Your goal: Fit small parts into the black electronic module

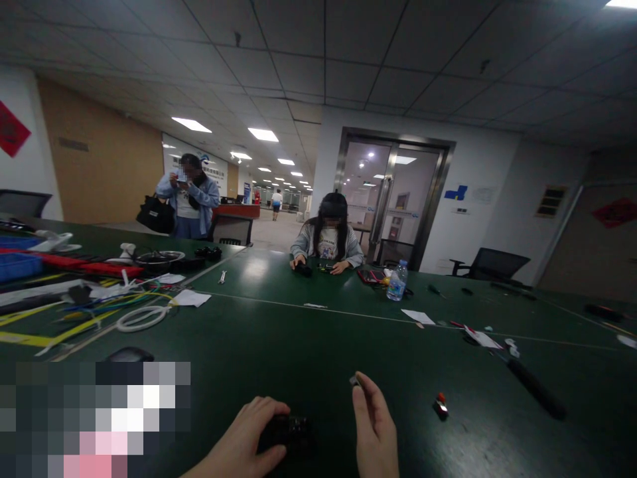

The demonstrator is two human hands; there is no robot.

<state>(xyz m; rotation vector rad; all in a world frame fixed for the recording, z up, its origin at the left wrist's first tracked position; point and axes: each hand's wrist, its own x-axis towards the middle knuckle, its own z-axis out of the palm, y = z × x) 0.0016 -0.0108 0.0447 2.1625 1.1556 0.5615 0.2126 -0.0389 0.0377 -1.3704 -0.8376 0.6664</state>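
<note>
My left hand (249, 435) is curled round a small black object (297, 430) on the green table. Its kind is hard to make out in the dim light. To its right, my right hand (375, 425) is raised a little, with thumb and forefinger pinching a tiny greyish piece (354, 380) too small to name. A small item with a red top and shiny dark body (440, 406) lies on the table, right of my right hand and apart from it.
A black-handled tool (537, 390) lies at the right. A water bottle (397, 281) stands farther back, near a seated person (328, 239). Cables (144, 318), blue bins (20, 259) and a wrench (222, 277) occupy the left. A dark mouse-like object (130, 354) lies nearer me.
</note>
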